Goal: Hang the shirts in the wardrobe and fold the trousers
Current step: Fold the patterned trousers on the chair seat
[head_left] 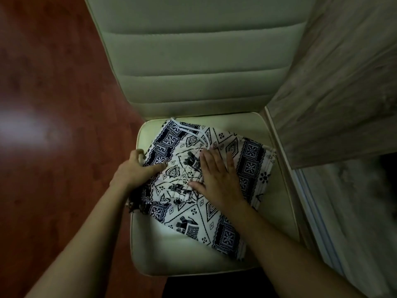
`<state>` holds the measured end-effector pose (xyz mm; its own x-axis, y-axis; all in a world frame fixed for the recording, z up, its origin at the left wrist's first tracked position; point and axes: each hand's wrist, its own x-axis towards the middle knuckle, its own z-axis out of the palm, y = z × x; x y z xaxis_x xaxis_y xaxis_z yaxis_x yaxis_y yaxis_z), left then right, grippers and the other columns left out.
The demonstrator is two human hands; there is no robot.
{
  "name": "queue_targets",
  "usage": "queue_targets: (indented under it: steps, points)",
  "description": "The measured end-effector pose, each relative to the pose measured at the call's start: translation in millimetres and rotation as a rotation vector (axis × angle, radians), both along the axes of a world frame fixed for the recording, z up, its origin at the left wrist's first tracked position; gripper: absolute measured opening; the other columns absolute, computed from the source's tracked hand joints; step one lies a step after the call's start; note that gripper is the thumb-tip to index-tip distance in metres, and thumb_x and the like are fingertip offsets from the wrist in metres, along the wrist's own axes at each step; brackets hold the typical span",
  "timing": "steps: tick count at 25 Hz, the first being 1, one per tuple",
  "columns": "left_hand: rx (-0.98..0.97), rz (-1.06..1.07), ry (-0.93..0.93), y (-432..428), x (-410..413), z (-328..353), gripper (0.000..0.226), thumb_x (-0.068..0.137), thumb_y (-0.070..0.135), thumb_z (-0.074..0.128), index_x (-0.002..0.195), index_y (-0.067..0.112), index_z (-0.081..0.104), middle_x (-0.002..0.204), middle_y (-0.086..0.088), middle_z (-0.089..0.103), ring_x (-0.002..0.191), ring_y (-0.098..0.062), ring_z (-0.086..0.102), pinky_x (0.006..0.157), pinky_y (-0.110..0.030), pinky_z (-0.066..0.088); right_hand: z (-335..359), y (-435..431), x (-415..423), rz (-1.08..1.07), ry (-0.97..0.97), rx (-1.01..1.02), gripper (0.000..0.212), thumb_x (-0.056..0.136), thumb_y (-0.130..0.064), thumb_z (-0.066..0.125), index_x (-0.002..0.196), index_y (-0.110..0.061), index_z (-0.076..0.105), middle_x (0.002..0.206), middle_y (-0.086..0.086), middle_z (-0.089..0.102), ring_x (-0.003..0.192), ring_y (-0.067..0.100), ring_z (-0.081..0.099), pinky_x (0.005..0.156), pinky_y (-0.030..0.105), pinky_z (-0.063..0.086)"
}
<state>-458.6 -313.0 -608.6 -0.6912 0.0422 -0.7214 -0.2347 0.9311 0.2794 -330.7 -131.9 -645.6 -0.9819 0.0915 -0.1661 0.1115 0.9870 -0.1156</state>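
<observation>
White trousers [251,166] with a dark blue elephant and diamond print lie folded on the seat of a cream padded chair [169,244]. A white drawstring shows at their far edge. My left hand [137,168] grips the left edge of the folded cloth, thumb on top and fingers curled round the edge. My right hand [217,177] lies flat on the middle of the trousers, fingers straight and spread, pressing down.
The chair's ribbed backrest [199,52] rises behind the seat. A grey wood-grain panel [335,82] stands close at the right, with a pale track or rail [311,203] below it. Reddish wooden floor [53,104] fills the left side.
</observation>
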Motion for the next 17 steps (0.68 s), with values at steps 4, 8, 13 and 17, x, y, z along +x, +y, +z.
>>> queue_targets:
  steps: [4,8,13,17]
  points:
    - [0.391,0.275,-0.224,-5.3,4.6,29.9,0.081,0.073,0.018,0.078,0.140,0.020,0.033,0.121,-0.015,0.057,0.086,-0.026,0.065,0.063,-0.034,0.058,11.1,6.6,-0.8,0.010,0.027,-0.228,0.081,0.083,-0.055,0.056,0.140,-0.001,0.036,0.141,0.015,0.043,0.132,0.031,0.039,0.115,0.044,0.014]
    - [0.177,-0.222,0.382,22.5,25.3,52.1,0.067,0.081,0.017,0.072,0.138,0.034,0.041,0.105,-0.008,0.061,0.088,-0.030,0.063,0.067,-0.035,0.050,44.5,15.3,-3.3,-0.383,-0.132,-0.909,0.076,0.091,-0.060,0.027,0.150,-0.020,0.000,0.152,0.008,0.031,0.138,0.023,0.032,0.112,0.036,0.024]
    - [0.195,-0.791,0.924,55.2,68.5,88.5,0.061,0.071,0.013,0.074,0.127,0.030,0.057,0.079,-0.008,0.053,0.063,-0.025,0.050,0.042,-0.016,0.015,90.4,50.8,-11.6,-1.145,-0.075,-1.645,0.094,0.079,-0.075,-0.007,0.147,-0.015,0.017,0.117,0.021,0.062,0.096,0.028,0.062,0.105,0.043,0.030]
    - [0.199,-1.029,1.031,56.4,147.3,50.5,0.064,0.073,0.009,0.066,0.133,0.024,0.048,0.089,-0.008,0.059,0.069,-0.025,0.050,0.051,-0.031,0.032,100.9,79.8,17.9,-1.145,-0.152,-1.747,0.076,0.083,-0.075,0.024,0.105,-0.010,0.057,0.117,0.004,0.059,0.106,0.021,0.055,0.097,0.047,0.042]
